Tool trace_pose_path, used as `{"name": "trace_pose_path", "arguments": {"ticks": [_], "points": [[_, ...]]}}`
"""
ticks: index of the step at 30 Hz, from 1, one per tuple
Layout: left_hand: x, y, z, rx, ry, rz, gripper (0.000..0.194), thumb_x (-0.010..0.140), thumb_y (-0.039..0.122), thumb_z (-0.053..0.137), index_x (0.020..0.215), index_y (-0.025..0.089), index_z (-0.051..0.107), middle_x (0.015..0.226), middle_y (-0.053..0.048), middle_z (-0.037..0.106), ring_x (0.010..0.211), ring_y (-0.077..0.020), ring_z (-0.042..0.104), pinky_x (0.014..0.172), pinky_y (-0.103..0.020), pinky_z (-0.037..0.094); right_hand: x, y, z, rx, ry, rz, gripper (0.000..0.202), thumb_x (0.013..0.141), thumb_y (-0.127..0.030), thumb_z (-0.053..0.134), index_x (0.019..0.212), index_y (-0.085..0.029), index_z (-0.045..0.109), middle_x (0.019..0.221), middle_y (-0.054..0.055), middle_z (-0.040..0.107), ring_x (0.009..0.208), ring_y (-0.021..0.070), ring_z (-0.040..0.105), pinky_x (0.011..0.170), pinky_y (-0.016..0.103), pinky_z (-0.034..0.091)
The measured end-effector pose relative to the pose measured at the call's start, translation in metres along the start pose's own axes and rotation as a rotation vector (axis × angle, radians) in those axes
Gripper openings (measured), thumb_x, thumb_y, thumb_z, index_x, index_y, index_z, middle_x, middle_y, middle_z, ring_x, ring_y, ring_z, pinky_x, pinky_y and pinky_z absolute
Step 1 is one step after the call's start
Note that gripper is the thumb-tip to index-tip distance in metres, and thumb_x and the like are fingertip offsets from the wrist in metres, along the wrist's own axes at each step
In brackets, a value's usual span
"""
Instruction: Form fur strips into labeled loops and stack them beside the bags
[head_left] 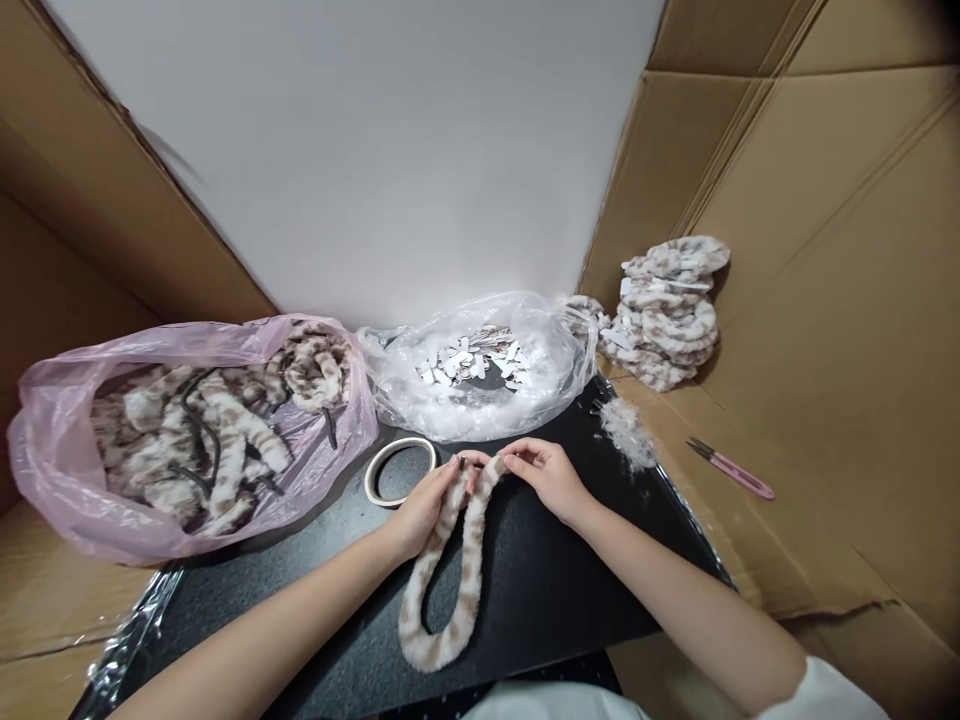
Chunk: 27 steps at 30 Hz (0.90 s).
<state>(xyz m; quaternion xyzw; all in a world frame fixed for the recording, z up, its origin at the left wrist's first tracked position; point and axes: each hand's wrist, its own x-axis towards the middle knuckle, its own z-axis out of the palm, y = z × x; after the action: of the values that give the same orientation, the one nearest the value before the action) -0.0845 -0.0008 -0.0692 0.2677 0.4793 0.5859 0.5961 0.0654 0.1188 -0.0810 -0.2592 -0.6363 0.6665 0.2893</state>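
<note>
A strip of white and brown plush (471, 565) hangs in a long U over the black table, its two ends raised between my hands. My left hand (429, 500) is closed around one end, where a small dark tip shows. The fingers of my right hand (550, 478) pinch the other end, close beside the left fingertips. A roll of tape (373, 482) lies flat just left of my left hand. Whether the two ends touch is hidden by my fingers.
On the left, a pink plastic bag (45, 440) holds plush strips with dark cords. A clear bag (390, 400) holds white tags. Tagged plush loops (679, 320) are piled at back right. Pink-handled thread snips (739, 474) lie on cardboard, near a tuft of fluff (628, 432).
</note>
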Motion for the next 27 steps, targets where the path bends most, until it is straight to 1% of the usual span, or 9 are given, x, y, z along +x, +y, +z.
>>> {"name": "trace_pose_path", "arguments": {"ticks": [2, 5, 8, 11, 14, 16, 20, 23, 27], "points": [[0.001, -0.001, 0.001, -0.021, 0.014, 0.042, 0.036, 0.083, 0.053, 0.061, 0.082, 0.017, 0.062, 0.073, 0.0, 0.055, 0.07, -0.0139, 0.051, 0.07, -0.023, 0.044, 0.0, 0.0, -0.002, -0.03, 0.055, -0.028, 0.022, 0.075, -0.04, 0.07, 0.083, -0.019, 0.071, 0.08, 0.004, 0.072, 0.074, 0.0186, 0.065, 0.073, 0.033, 0.053], [0.002, -0.001, 0.002, -0.121, -0.046, 0.058, 0.036, 0.085, 0.045, 0.06, 0.066, 0.016, 0.052, 0.071, -0.001, 0.054, 0.067, -0.0128, 0.051, 0.068, -0.022, 0.044, -0.001, -0.002, -0.005, -0.104, 0.125, -0.106, 0.018, 0.079, -0.037, 0.065, 0.08, -0.02, 0.068, 0.076, 0.004, 0.069, 0.071, 0.0187, 0.063, 0.068, 0.032, 0.052], [0.004, -0.001, -0.002, -0.225, -0.149, -0.019, 0.032, 0.085, 0.04, 0.054, 0.064, 0.018, 0.044, 0.056, 0.003, 0.045, 0.047, -0.0093, 0.043, 0.05, -0.02, 0.037, -0.006, -0.008, -0.008, -0.244, 0.084, -0.229, 0.014, 0.083, -0.031, 0.06, 0.084, -0.02, 0.067, 0.078, 0.004, 0.067, 0.071, 0.0188, 0.061, 0.067, 0.032, 0.05], [0.003, 0.0, -0.006, -0.251, -0.237, -0.099, 0.025, 0.08, 0.038, 0.05, 0.065, 0.02, 0.041, 0.046, 0.007, 0.035, 0.032, -0.0067, 0.027, 0.037, -0.019, 0.024, -0.007, -0.016, -0.009, -0.499, 0.101, -0.417, 0.012, 0.083, -0.023, 0.058, 0.091, -0.02, 0.066, 0.086, 0.006, 0.065, 0.08, 0.0205, 0.06, 0.073, 0.034, 0.05], [0.003, 0.002, -0.008, -0.249, -0.279, -0.125, 0.018, 0.077, 0.034, 0.05, 0.07, 0.02, 0.044, 0.046, 0.008, 0.035, 0.031, -0.0053, 0.021, 0.035, -0.018, 0.02, 0.008, -0.029, -0.01, -0.689, 0.171, -0.549, 0.015, 0.082, -0.017, 0.055, 0.093, -0.02, 0.064, 0.092, 0.007, 0.062, 0.09, 0.0225, 0.058, 0.082, 0.037, 0.049], [0.003, 0.003, -0.007, -0.25, -0.274, -0.107, 0.012, 0.077, 0.031, 0.051, 0.08, 0.02, 0.049, 0.048, 0.008, 0.037, 0.032, -0.0045, 0.019, 0.036, -0.016, 0.02, 0.029, -0.041, -0.009, -0.816, 0.141, -0.522, 0.015, 0.082, -0.016, 0.055, 0.094, -0.019, 0.064, 0.095, 0.007, 0.063, 0.095, 0.0225, 0.058, 0.086, 0.036, 0.048], [0.003, 0.002, -0.005, -0.192, -0.229, -0.063, 0.027, 0.081, 0.027, 0.052, 0.107, 0.023, 0.047, 0.052, 0.01, 0.038, 0.036, -0.0038, 0.017, 0.038, -0.014, 0.018, 0.086, -0.062, 0.004, -1.201, 0.038, -0.26, 0.02, 0.086, -0.02, 0.056, 0.102, -0.018, 0.067, 0.11, 0.008, 0.065, 0.107, 0.0241, 0.056, 0.092, 0.036, 0.045], [0.003, 0.002, -0.004, -0.155, -0.222, -0.051, 0.026, 0.082, 0.028, 0.051, 0.107, 0.023, 0.045, 0.053, 0.011, 0.037, 0.037, -0.0036, 0.016, 0.038, -0.014, 0.019, 0.122, -0.066, 0.023, -1.292, -0.001, -0.213, 0.02, 0.087, -0.021, 0.057, 0.104, -0.019, 0.069, 0.115, 0.009, 0.065, 0.113, 0.0265, 0.054, 0.095, 0.039, 0.042], [0.002, 0.002, -0.002, -0.151, -0.193, -0.019, 0.021, 0.081, 0.028, 0.052, 0.099, 0.023, 0.045, 0.053, 0.011, 0.036, 0.037, -0.0037, 0.017, 0.038, -0.014, 0.02, 0.15, -0.054, 0.044, -1.393, -0.064, -0.18, 0.015, 0.085, -0.022, 0.062, 0.096, -0.018, 0.072, 0.112, 0.012, 0.067, 0.114, 0.0284, 0.053, 0.096, 0.04, 0.039]]}}
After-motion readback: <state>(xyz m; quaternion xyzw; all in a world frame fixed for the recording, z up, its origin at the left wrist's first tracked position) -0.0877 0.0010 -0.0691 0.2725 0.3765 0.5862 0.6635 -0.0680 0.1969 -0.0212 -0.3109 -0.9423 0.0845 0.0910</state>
